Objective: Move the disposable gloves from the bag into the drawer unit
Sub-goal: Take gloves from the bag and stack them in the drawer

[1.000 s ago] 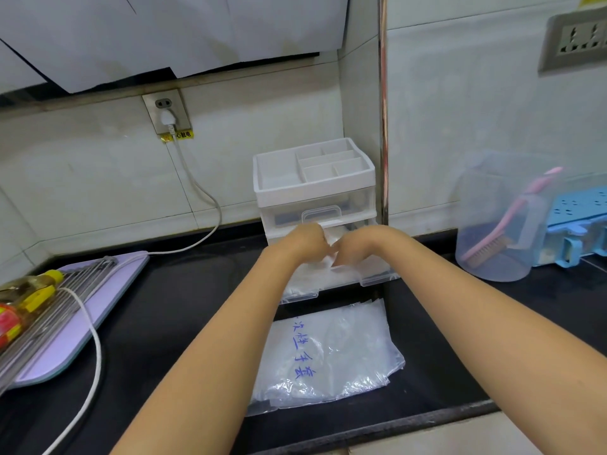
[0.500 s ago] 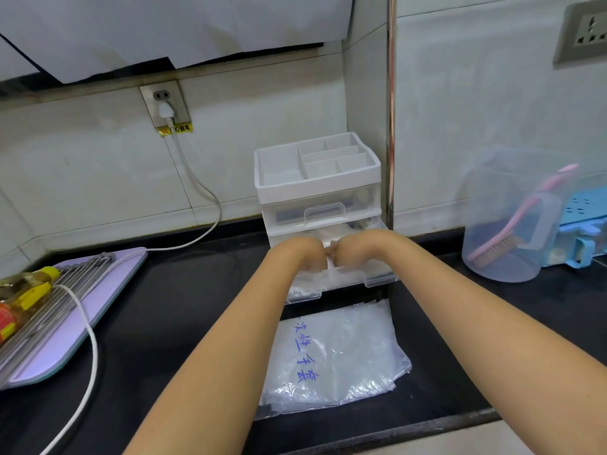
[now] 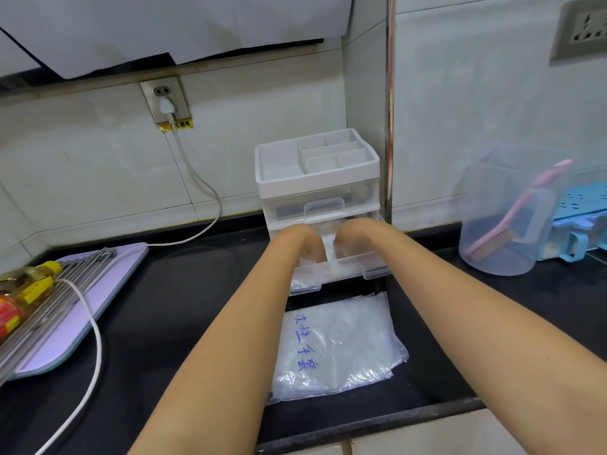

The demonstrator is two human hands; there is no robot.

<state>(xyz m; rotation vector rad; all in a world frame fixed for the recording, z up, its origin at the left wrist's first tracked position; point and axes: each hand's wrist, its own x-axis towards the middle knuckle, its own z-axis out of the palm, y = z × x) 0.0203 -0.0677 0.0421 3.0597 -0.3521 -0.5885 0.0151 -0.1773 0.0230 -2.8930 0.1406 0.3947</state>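
The left hand (image 3: pixel 307 244) and right hand (image 3: pixel 348 239) have sunk deeper into the open drawer (image 3: pixel 371 269) of the drawer unit (image 3: pixel 317 178), where the gloves (image 3: pixel 303 283) now lie. Their fingers are hidden, so I cannot tell their state. The bag (image 3: pixel 335 343) lies flat in front, so the transfer seems nearly finished.

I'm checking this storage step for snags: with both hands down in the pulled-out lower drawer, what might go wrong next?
The left hand and right hand reach down into the pulled-out lower drawer; any downward load there might tip the light-looking drawer unit forward. Gloves bunched near its rim could catch under the closed upper drawer when it is pushed shut.
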